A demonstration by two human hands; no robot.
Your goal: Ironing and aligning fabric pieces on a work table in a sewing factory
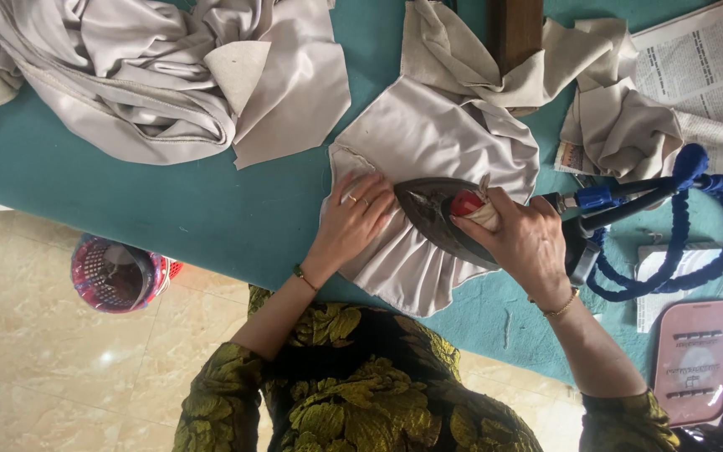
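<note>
**Iron on pleated grey piece, both hands engaged**

While the right hand [522, 243] wraps closed around the handle of the dark metal steam iron [438, 219], fingers curled over a red knob wrapped in pale cloth, the iron's soleplate sits on the pale grey pleated satin fabric piece [428, 151], tip pointing toward the left hand. Left hand [355, 219] lies flat on that same fabric just beside the iron's tip, fingers spread and extended, gripping nothing, only pressing down. Fabric piece lies mid-table on the teal padded ironing surface [211, 209], gathered edge fanning toward the person. Blue coiled hose [713, 226] runs from the iron's rear off to the right. Heap of matching grey fabric [152, 75] sits top left, well apart. More crumpled grey pieces [621, 125] lie top right, over newspaper [705, 67]. Pink flat case [696, 360] rests at right edge. Woven basket [115, 274] stands on the tiled floor below the table.
</note>
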